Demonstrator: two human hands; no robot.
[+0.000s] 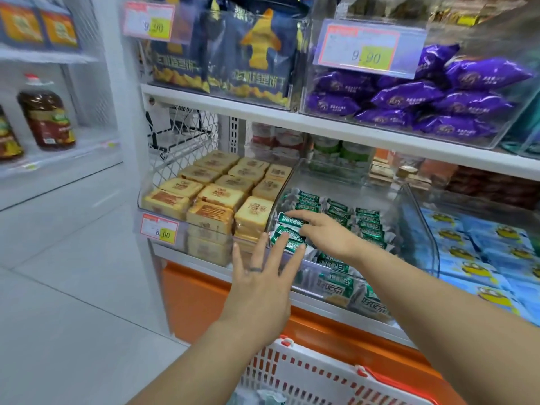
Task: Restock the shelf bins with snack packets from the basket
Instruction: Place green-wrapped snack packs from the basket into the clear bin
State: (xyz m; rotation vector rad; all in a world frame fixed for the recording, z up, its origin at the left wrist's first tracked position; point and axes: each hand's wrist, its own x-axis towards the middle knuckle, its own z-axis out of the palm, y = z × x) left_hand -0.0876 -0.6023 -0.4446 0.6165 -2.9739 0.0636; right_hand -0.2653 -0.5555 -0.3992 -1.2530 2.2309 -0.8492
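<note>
Green snack packets (368, 226), slim glossy pillows with crimped ends, lie in rows in the clear rigid bin (420, 229) beneath my right grip (324, 232), whose straight fingers rest flat on them and hold nothing. My left grip (263, 285), nearer me at the bin's front lip, is splayed wide and empty. Best done by pressing lightly and sliding the slippery film into even rows; the white slotted basket (306, 372) sits below both.

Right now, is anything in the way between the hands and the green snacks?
Nothing visible. The right hand rests on the green packets in the clear bin; the left hand is close beside them.
</note>
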